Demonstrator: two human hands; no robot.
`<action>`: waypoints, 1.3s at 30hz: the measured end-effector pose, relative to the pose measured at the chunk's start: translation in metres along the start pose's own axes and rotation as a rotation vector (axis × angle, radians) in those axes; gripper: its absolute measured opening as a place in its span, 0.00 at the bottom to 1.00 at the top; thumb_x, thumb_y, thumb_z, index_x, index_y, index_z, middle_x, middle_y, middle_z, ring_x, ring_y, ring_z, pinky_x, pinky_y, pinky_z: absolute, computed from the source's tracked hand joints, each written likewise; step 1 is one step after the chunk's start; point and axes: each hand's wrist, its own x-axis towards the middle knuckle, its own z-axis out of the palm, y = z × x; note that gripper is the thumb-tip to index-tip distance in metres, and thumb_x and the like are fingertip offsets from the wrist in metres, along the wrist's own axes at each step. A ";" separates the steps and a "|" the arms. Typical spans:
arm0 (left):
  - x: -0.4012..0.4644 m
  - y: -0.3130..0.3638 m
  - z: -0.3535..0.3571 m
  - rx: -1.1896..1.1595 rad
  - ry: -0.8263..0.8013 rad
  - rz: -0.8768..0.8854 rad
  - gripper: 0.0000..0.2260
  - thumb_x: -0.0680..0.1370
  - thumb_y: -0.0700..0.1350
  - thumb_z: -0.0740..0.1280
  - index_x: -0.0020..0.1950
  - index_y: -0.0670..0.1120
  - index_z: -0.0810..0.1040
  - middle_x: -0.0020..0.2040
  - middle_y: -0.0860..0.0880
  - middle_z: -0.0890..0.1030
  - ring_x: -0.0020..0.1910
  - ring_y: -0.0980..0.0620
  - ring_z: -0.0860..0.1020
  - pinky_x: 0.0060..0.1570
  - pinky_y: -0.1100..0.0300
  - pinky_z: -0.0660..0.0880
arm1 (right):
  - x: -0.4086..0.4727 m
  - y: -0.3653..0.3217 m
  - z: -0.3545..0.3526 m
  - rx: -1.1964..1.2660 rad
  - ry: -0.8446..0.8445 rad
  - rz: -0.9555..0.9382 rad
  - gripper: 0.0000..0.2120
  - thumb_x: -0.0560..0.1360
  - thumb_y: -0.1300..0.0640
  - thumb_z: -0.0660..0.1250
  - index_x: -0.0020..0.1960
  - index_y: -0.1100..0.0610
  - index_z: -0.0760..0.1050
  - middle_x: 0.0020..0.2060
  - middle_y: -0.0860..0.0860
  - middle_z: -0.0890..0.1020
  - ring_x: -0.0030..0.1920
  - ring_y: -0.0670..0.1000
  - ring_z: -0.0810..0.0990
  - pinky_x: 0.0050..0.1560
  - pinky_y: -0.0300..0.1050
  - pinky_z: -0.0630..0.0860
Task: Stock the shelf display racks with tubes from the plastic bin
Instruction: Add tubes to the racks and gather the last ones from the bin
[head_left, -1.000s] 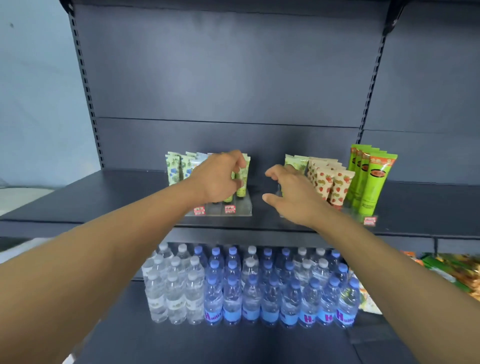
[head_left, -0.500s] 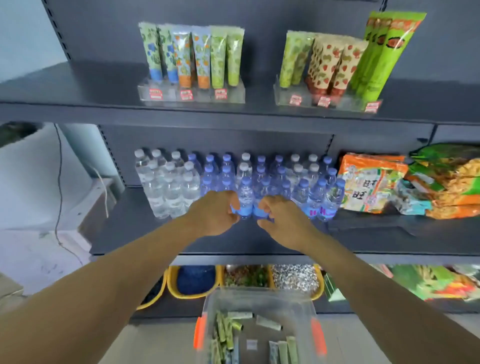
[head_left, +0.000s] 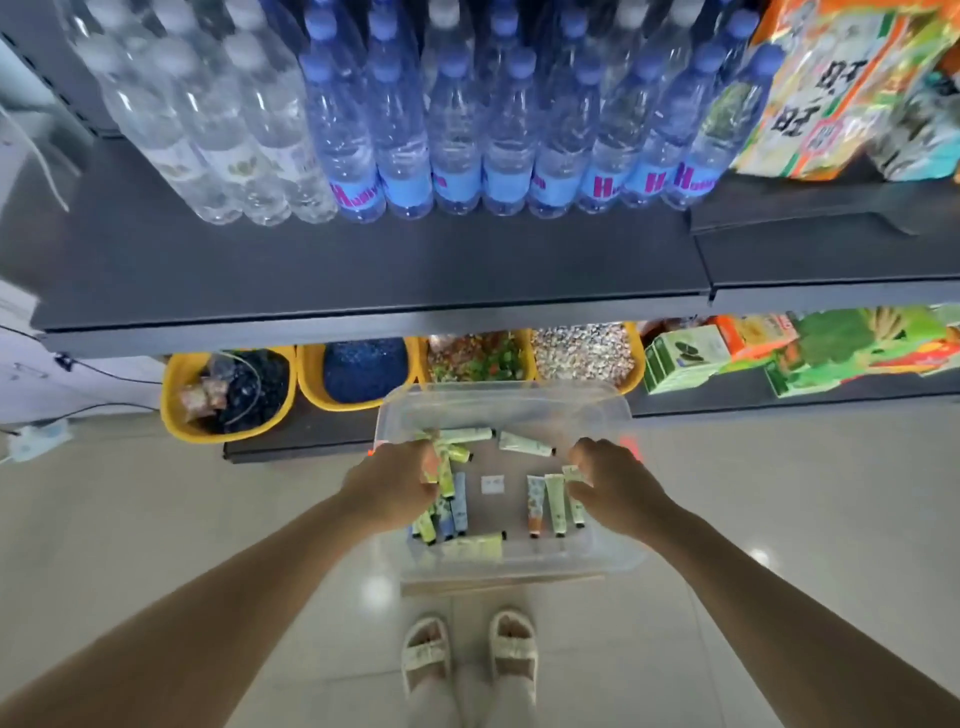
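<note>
The little tubes (head_left: 545, 501) lie in a see-through plastic bin (head_left: 506, 408) on the floor, right in front of the person's feet. Some tubes lie side by side, some lie crossed over each other.

The left hand (head_left: 387, 491) is down inside the bin on the left side — its fingers curl round a few tubes (head_left: 445, 460) and hold them. The right hand (head_left: 613, 486) is in the bin on the right side, and its fingers pinch the end of one tube (head_left: 571, 475).

Behind the bin sit yellow tubs (head_left: 179, 410) full of small things, under a dark shelf (head_left: 363, 275). On that shelf stand rows of water bottles (head_left: 457, 130) — clear ones to the left, blue-label ones in the middle. Bright snack bags (head_left: 831, 88) lie at the right. The person wears pale sandals (head_left: 467, 654).
</note>
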 end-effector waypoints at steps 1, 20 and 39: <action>0.010 -0.003 0.014 -0.004 -0.015 -0.020 0.11 0.75 0.46 0.64 0.57 0.47 0.75 0.55 0.45 0.81 0.54 0.45 0.79 0.54 0.50 0.76 | 0.008 0.011 0.011 0.010 -0.015 0.025 0.16 0.75 0.54 0.64 0.61 0.59 0.70 0.54 0.57 0.78 0.56 0.57 0.76 0.54 0.47 0.75; 0.223 0.029 0.252 -0.133 -0.085 -0.129 0.18 0.74 0.47 0.69 0.61 0.44 0.69 0.56 0.44 0.78 0.57 0.43 0.76 0.53 0.52 0.74 | 0.175 0.131 0.191 0.018 -0.083 0.297 0.25 0.72 0.68 0.66 0.66 0.60 0.63 0.59 0.58 0.70 0.58 0.62 0.76 0.50 0.50 0.73; 0.261 0.002 0.268 -0.126 0.014 -0.179 0.15 0.75 0.45 0.66 0.60 0.42 0.72 0.58 0.42 0.76 0.57 0.41 0.76 0.48 0.55 0.71 | 0.208 0.147 0.213 0.212 -0.120 0.309 0.16 0.72 0.66 0.66 0.59 0.63 0.70 0.56 0.59 0.77 0.57 0.61 0.77 0.50 0.47 0.74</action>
